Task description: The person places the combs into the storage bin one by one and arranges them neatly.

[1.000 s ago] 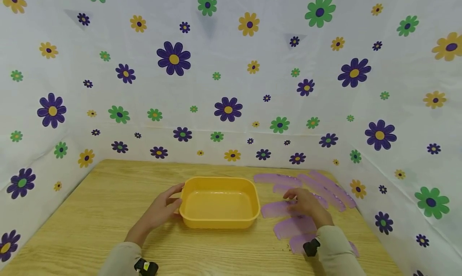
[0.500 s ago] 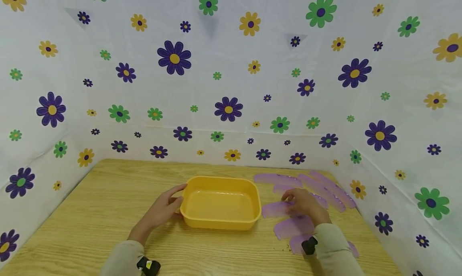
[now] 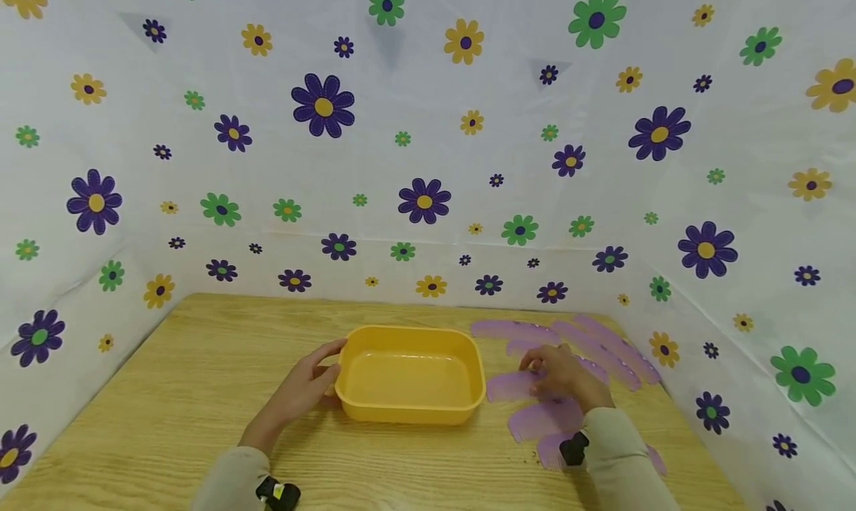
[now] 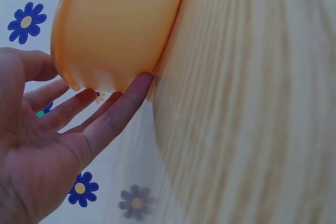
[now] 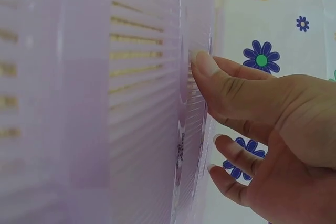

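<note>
My left hand [image 3: 304, 388] rests against the left end of a yellow plastic basin [image 3: 411, 416]. In the left wrist view its fingers are fairly straight, with fingertips touching the basin's outer wall [image 4: 121, 24] and rim. Several translucent purple combs lie on the right side of the table. My right hand [image 3: 565, 381] is over them and pinches one comb [image 3: 510, 386] between thumb and forefinger. The right wrist view shows the thumb tip at the comb's edge [image 5: 195, 124], while the other fingers stay apart from it. Part of this comb is hidden under the hand.
More purple combs lie near the back [image 3: 511, 330], at the far right [image 3: 618, 347], and toward the front, one comb [image 3: 545, 420] close below my right hand. Small dark specks [image 3: 531, 459] dot the wooden table [image 3: 374, 474]. Flower-printed white sheeting [image 3: 428, 154] surrounds it.
The basin and left hand have shifted very slightly right in view. My right hand stays over the same comb, its fingers a little lower and closer together.
</note>
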Demonstrator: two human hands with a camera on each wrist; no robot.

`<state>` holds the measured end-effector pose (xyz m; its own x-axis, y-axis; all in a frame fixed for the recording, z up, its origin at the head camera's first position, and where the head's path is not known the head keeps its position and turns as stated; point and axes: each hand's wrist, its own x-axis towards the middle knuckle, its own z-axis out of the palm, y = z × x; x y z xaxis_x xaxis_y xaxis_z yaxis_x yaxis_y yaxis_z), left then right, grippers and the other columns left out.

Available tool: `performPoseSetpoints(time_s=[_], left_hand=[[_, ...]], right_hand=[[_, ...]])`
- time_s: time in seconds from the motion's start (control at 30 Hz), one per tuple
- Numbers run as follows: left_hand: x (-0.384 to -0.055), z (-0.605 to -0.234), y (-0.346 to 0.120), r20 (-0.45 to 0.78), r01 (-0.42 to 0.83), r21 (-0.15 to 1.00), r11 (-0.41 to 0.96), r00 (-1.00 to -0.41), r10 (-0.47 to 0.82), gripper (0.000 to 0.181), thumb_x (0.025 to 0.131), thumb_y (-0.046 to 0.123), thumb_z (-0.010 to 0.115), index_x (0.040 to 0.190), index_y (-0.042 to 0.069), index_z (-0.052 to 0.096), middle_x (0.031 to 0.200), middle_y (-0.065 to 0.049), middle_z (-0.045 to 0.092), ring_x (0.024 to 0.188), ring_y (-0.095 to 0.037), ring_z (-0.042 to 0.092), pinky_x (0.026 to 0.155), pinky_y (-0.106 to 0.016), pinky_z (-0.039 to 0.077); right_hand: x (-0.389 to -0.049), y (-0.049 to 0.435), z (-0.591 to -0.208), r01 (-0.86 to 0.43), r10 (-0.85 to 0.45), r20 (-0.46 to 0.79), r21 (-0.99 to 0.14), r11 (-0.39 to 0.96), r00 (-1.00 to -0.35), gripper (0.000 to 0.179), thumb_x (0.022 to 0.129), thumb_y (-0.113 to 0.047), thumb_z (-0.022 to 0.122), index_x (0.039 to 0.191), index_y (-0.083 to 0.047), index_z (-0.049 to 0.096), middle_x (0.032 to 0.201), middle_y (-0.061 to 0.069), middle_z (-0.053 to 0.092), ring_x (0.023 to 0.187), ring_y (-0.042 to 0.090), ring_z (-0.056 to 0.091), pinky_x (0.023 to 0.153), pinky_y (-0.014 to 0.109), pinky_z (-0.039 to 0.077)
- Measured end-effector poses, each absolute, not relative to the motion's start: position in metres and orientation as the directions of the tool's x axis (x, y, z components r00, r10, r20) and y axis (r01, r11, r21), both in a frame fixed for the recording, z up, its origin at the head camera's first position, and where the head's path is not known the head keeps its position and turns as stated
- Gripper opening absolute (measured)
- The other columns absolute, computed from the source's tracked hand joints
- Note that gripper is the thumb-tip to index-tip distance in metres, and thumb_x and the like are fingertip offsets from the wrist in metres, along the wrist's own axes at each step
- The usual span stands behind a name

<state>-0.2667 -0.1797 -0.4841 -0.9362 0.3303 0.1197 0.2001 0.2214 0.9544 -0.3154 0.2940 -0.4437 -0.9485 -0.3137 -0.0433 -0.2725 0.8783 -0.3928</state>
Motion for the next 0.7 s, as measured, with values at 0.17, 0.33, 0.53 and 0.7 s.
performPoseSetpoints(time_s=[0.17, 0.33, 0.53, 0.7], left_hand=[[-0.267, -0.483, -0.178, 0.115, 0.194, 0.955, 0.223, -0.939, 0.324, 0.053, 0.111, 0.017, 0.046, 0.16, 0.003, 0.031, 0.161, -0.031, 0.031, 0.129, -0.05, 0.058, 0.077, -0.04, 0.067], [-0.266, -0.482, -0.176, 0.106, 0.183, 0.955, 0.233, -0.945, 0.31, 0.053, 0.111, 0.016, 0.047, 0.16, 0.003, 0.032, 0.161, -0.03, 0.032, 0.128, -0.049, 0.059, 0.076, -0.04, 0.067], [-0.265, -0.481, -0.176, 0.097, 0.172, 0.959, 0.226, -0.946, 0.309, 0.052, 0.11, 0.012, 0.046, 0.16, 0.002, 0.032, 0.161, -0.031, 0.032, 0.123, -0.046, 0.063, 0.076, -0.041, 0.067], [-0.265, -0.479, -0.176, 0.095, 0.173, 0.955, 0.239, -0.947, 0.306, 0.052, 0.11, 0.011, 0.046, 0.16, 0.003, 0.033, 0.161, -0.03, 0.032, 0.122, -0.043, 0.064, 0.075, -0.04, 0.067]], right_hand=[[-0.317, 0.298, -0.446, -0.296, -0.342, -0.041, -0.413, 0.861, -0.939, 0.029, 0.076, -0.002, 0.087, 0.101, -0.01, 0.073, 0.1, 0.009, 0.064, 0.103, 0.034, 0.051, 0.098, 0.064, 0.044], [-0.318, 0.3, -0.446, -0.318, -0.368, -0.038, -0.428, 0.846, -0.929, 0.03, 0.076, -0.001, 0.086, 0.1, -0.01, 0.07, 0.101, 0.009, 0.064, 0.101, 0.031, 0.053, 0.098, 0.062, 0.044], [-0.32, 0.303, -0.446, -0.386, -0.431, 0.015, -0.473, 0.792, -0.902, 0.027, 0.077, 0.007, 0.079, 0.097, -0.007, 0.068, 0.1, 0.013, 0.067, 0.096, 0.029, 0.058, 0.089, 0.053, 0.052], [-0.324, 0.31, -0.447, -0.468, -0.496, 0.101, -0.532, 0.705, -0.862, 0.024, 0.081, 0.014, 0.069, 0.097, -0.003, 0.068, 0.092, 0.014, 0.062, 0.084, 0.022, 0.054, 0.075, 0.035, 0.048]])
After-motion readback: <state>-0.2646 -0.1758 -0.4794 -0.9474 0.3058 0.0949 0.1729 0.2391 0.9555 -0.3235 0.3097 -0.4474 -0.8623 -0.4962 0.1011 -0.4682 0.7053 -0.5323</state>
